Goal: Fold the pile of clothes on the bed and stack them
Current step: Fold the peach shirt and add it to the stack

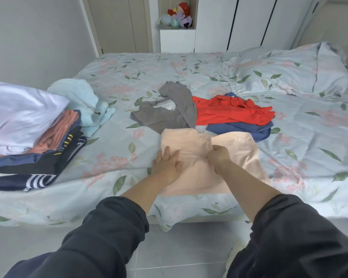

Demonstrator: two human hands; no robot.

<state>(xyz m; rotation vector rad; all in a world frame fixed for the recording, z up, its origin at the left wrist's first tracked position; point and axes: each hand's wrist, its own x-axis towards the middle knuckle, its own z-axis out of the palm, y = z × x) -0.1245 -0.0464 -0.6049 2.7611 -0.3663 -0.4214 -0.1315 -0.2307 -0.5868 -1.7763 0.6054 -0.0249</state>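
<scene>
1. My left hand (pixel 166 164) lies flat on the peach garment (pixel 187 141), fingers straight and spread, pressing it to the bed (pixel 169 67). My right hand (pixel 219 155) is beside it, fingers curled round a bunched fold of the same cloth.
2. The peach garment lies at the near edge of the bed, directly under my hands, partly folded.
3. It looks thin, soft and light. I judge it will slump and crease rather than hold a line, so I would pin one side flat and lift by an edge or hem, not the middle.
4. Just beyond the peach garment lies a grey garment (pixel 169 115), crumpled. Beyond and to its right a red garment (pixel 229 111) lies on a blue garment (pixel 249 130). All three look unfolded.
5. Well to the left of the peach garment is the folded stack (pixel 28 141), white on top, with a pale blue piece (pixel 82 101) behind it.
6. I see no basket. The only holder is a wall niche (pixel 163 5) far beyond the peach garment, with plush toys (pixel 181 15) in it.
</scene>
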